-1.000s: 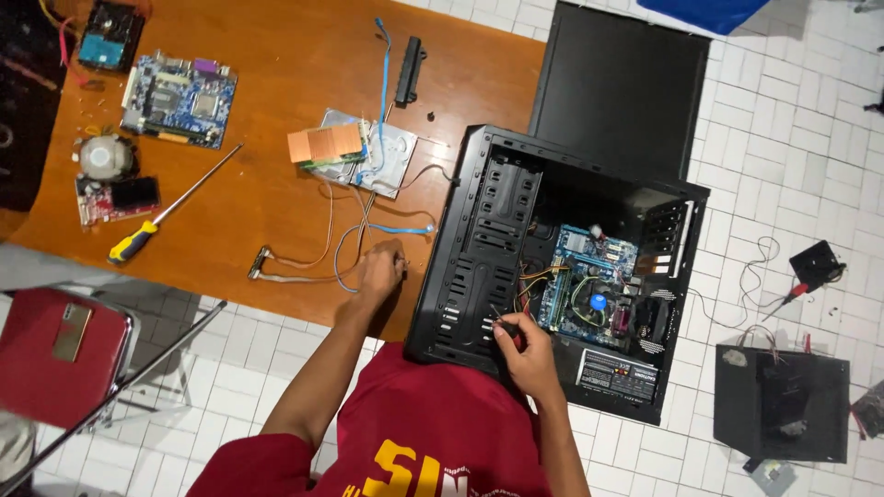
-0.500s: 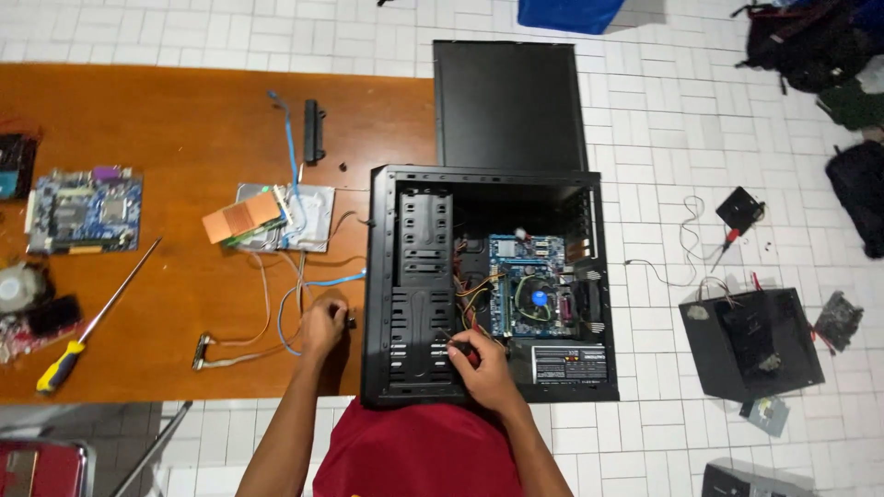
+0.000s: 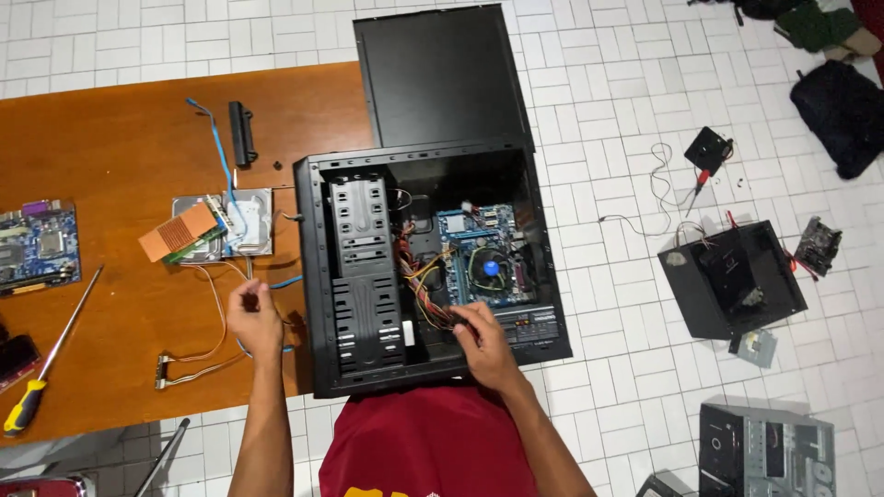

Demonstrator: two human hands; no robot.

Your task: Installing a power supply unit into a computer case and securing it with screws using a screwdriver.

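An open black computer case (image 3: 364,364) lies on its side, half on the wooden table (image 3: 110,147). Inside it sits a blue motherboard (image 3: 483,258) with a round fan and a bundle of coloured wires (image 3: 425,293). My right hand (image 3: 483,345) reaches into the case with its fingers closed on those wires near the bottom edge. My left hand (image 3: 255,317) rests on the table just left of the case, fingers pinched on thin cables (image 3: 207,354) lying there.
A hard drive (image 3: 247,221) with a copper heatsink (image 3: 180,232) and blue cable sits left of the case. Another motherboard (image 3: 37,247) and a yellow-handled screwdriver (image 3: 41,368) lie farther left. The case's side panel (image 3: 440,78) lies beyond it. A smaller black case (image 3: 732,276) stands on the tiled floor.
The view has shifted and drawn closer. My left hand has lifted slightly and pinched the cables. My right hand stays inside the case at the wires.
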